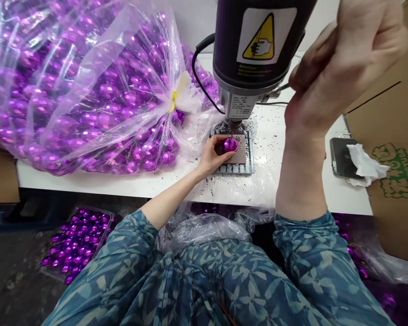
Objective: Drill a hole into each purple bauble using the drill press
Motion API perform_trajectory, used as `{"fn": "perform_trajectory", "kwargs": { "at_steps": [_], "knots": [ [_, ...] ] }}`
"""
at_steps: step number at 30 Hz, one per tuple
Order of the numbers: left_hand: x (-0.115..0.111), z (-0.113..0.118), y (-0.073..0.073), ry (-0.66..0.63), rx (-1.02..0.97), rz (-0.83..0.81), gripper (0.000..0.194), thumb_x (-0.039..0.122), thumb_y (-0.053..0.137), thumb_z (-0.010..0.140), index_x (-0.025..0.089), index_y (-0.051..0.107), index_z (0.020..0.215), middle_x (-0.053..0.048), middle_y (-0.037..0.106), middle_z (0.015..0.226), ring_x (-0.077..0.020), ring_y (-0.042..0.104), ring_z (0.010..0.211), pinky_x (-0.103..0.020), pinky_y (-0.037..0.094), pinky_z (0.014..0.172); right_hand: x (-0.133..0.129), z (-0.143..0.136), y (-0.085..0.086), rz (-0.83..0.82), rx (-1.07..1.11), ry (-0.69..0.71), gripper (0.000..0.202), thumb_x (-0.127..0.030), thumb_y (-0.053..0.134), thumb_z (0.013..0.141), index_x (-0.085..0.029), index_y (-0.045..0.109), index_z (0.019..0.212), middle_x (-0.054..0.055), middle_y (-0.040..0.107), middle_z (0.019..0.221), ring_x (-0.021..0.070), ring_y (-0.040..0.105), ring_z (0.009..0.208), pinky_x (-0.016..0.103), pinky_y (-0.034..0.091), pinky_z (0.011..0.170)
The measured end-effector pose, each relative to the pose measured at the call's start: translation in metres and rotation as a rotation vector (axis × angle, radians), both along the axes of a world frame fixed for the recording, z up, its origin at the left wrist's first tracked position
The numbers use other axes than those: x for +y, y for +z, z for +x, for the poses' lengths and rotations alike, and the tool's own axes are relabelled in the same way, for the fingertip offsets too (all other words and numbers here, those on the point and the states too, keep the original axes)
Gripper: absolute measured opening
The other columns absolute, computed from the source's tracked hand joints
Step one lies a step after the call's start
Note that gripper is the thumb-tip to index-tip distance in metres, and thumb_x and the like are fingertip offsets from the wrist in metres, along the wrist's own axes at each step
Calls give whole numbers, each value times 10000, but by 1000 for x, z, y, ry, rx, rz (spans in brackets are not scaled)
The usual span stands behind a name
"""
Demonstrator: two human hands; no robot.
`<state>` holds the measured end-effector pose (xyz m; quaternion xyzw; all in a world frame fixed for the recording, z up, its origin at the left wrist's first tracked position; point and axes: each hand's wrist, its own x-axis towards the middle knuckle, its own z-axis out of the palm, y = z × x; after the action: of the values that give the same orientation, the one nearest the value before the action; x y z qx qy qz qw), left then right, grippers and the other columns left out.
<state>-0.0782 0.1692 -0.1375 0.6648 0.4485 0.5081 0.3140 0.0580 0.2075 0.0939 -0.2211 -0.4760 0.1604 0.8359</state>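
Between the thumb and fingers of my left hand (212,156) is a shiny purple faceted ball (230,145). The ball rests on a flat brownish board (240,157) that lies on the slotted metal base (236,170) of a bench drill press (251,50). Right above the ball is the drill bit, its tip hard to make out. My right hand (350,59) is raised at the right of the machine, its fingers curled round the end of a metal lever (281,88).
A big clear bag of purple balls (88,90), tied with yellow, fills the left of the white table (122,185). A tray of purple balls (78,240) sits low at left. Dark shavings surround the base. At right are a black phone-like object (343,158), crumpled tissue (367,163) and cardboard (394,136).
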Motion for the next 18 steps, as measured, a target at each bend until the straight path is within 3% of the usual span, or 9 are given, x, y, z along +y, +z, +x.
{"fn": "perform_trajectory", "kwargs": {
  "at_steps": [2, 3, 5, 7, 8, 10, 13, 16, 18],
  "knots": [
    [-17, -9, 22, -14, 37, 3, 429, 467, 902, 889, 214, 705, 1175, -89, 789, 1191, -245, 737, 1073, -406, 606, 918, 5, -1, 12, -61, 32, 55, 541, -691, 707, 452, -240, 428, 562, -113, 228, 394, 41, 270, 321, 299, 95, 371],
    [-28, -17, 35, -69, 70, -21, 401, 491, 875, 912, 209, 717, 1150, -85, 794, 1166, -232, 739, 1033, -384, 602, 882, 6, -1, 15, -91, 38, 72, 511, -649, 729, 462, -244, 434, 560, -115, 221, 392, 45, 274, 319, 302, 101, 367],
    [-56, -35, 60, -337, 182, -138, 378, 554, 809, 964, 201, 745, 1083, -57, 810, 1041, -189, 740, 886, -318, 576, 766, 4, -2, 17, -141, 17, 70, 449, -456, 802, 679, -248, 423, 557, -108, 247, 394, 47, 284, 327, 293, 108, 376],
    [-86, -54, 76, -639, 403, -259, 425, 616, 769, 987, 191, 762, 1008, -39, 806, 899, -173, 728, 758, -283, 532, 671, 0, -2, 16, -170, -12, 47, 494, -169, 640, 957, -260, 376, 550, -92, 265, 401, 47, 288, 336, 284, 102, 392],
    [-99, -62, 79, -731, 538, -287, 459, 642, 760, 988, 183, 764, 964, -40, 798, 842, -179, 726, 720, -281, 515, 643, -1, -1, 15, -173, -19, 39, 524, -83, 516, 1012, -267, 353, 550, -83, 263, 407, 48, 289, 340, 284, 100, 399],
    [-116, -74, 77, -795, 746, -271, 504, 670, 752, 987, 172, 764, 911, -55, 791, 797, -204, 740, 705, -295, 517, 637, -2, 0, 12, -147, -18, 36, 529, -48, 413, 1034, -278, 343, 563, -69, 256, 428, 54, 295, 351, 290, 103, 409],
    [-104, -84, 67, -671, 674, -154, 405, 556, 652, 1094, 174, 783, 1052, -92, 841, 968, -226, 798, 874, -336, 617, 784, 0, 1, 11, -111, -31, 37, 504, -80, 443, 1036, -284, 349, 585, -64, 264, 454, 60, 296, 362, 299, 108, 416],
    [-45, -89, 64, -355, 541, -33, 276, 276, 516, 1155, 145, 736, 1256, -144, 830, 1177, -236, 791, 1074, -393, 644, 975, -1, 0, 13, -125, -59, 17, 528, -54, 427, 1032, -282, 307, 571, -70, 248, 443, 44, 288, 361, 286, 120, 425],
    [7, -93, 65, -135, 663, -40, 320, 119, 457, 1110, 110, 725, 1286, -190, 801, 1242, -276, 769, 1162, -449, 621, 1059, -3, -3, 15, -132, -51, 1, 544, -55, 428, 1031, -278, 276, 558, -77, 241, 426, 36, 272, 354, 282, 110, 424]
  ]
}}
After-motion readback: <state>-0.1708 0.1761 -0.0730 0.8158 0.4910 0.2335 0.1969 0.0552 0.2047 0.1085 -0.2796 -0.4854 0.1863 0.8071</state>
